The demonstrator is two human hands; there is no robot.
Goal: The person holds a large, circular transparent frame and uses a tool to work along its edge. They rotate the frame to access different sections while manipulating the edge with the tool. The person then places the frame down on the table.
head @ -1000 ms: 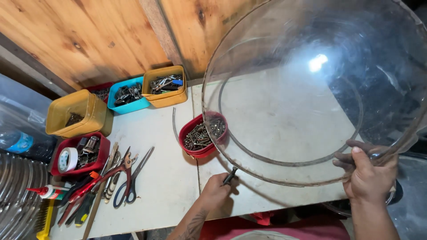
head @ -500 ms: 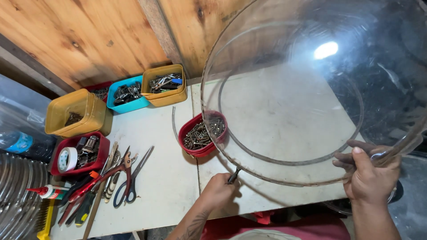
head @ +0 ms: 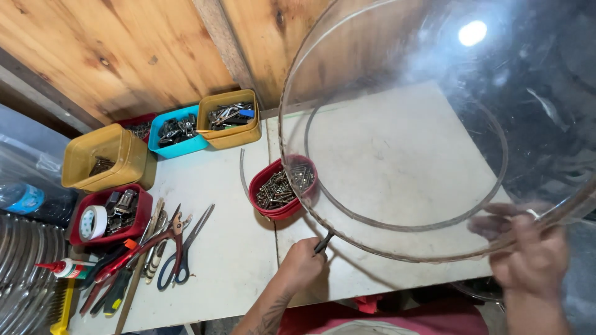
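The right hand (head: 534, 248) grips the clear dome's (head: 447, 142) rim, tilted above the surface; the left hand (head: 301, 263) clutches a dark tool (head: 323, 242). One-handed, it could slip onto the red bowl of screws (head: 282, 186).

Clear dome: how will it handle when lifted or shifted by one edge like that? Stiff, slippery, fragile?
The clear dome is big and thin-walled, so probably light but awkward to steer. The right hand pinches only its rim, and the glossy surface could slip there. It keeps its round shape while tilted, so likely fairly stiff; a knock on the table might crack it.
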